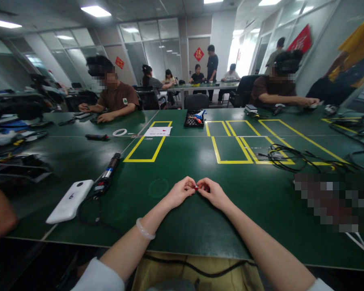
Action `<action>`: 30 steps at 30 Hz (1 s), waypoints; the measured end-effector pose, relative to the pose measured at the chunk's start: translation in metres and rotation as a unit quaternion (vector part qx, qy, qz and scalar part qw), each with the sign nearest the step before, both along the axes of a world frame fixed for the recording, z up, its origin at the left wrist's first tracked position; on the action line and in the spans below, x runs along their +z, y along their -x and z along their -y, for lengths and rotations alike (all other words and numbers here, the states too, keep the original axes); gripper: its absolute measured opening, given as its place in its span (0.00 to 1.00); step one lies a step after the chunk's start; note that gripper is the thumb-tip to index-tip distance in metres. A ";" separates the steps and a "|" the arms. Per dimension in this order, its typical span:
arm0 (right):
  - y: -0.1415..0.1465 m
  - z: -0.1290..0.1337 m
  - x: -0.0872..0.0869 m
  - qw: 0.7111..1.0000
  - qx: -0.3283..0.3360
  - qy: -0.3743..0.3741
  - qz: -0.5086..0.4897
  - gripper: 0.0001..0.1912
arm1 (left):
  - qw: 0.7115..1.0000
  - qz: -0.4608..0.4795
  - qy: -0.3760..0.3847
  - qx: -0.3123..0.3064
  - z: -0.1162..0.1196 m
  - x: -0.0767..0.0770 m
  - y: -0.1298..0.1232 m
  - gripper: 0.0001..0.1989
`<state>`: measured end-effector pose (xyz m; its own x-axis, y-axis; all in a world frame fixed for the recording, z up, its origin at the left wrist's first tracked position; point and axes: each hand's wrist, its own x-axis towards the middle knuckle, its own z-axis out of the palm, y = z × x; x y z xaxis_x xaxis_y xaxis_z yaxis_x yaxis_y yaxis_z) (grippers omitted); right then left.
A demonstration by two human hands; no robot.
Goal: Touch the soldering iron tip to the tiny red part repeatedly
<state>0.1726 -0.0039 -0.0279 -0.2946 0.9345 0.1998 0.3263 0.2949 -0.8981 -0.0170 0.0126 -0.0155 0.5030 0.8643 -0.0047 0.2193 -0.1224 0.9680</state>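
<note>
Both my hands meet above the green table [182,226], close to its near edge. Between my fingertips is a tiny red and white piece [196,188], too small to name. My left hand [183,191] pinches it from the left, thumb and fingers closed. From the other side my right hand [211,191] closes on the same piece with thumb and forefinger. The fingers cover most of it. A pale bangle [145,229] circles my left wrist.
A white device [70,201] and a black cylindrical tool [109,171] with a cable lie to the left. Black cables [291,157] tangle at the right. Farther off are a black tray [194,119], a paper sheet [158,131] and yellow tape outlines [139,161]. Several people sit around.
</note>
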 end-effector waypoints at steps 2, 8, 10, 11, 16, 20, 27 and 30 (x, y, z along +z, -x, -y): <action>-0.001 0.000 0.001 1.000 0.003 0.000 0.005 0.07 | 0.999 -0.032 -0.014 -0.003 -0.001 0.006 0.006 0.16; -0.003 0.001 0.001 1.000 0.009 -0.002 0.012 0.08 | 0.967 -0.222 -0.112 0.054 -0.014 0.035 0.074 0.26; -0.003 0.001 0.001 1.000 0.008 -0.003 0.013 0.07 | 0.909 -0.350 -0.179 0.139 -0.020 0.040 0.112 0.28; -0.003 0.002 0.001 1.000 0.008 -0.003 0.014 0.07 | 0.865 -0.417 -0.203 0.192 -0.023 0.040 0.133 0.30; -0.001 0.003 0.001 1.000 0.010 -0.003 0.019 0.07 | 0.689 -0.588 -0.195 0.376 -0.021 0.030 0.228 0.38; 0.001 0.003 0.002 1.000 0.012 0.006 0.015 0.07 | 0.698 -0.606 -0.128 0.359 -0.012 0.024 0.270 0.35; 0.002 0.004 0.002 1.000 0.014 0.004 0.016 0.07 | 0.722 -0.607 -0.089 0.320 -0.018 0.024 0.303 0.34; 0.002 0.004 0.002 1.000 0.012 0.001 0.017 0.07 | 0.736 -0.599 -0.099 0.300 -0.022 0.024 0.313 0.35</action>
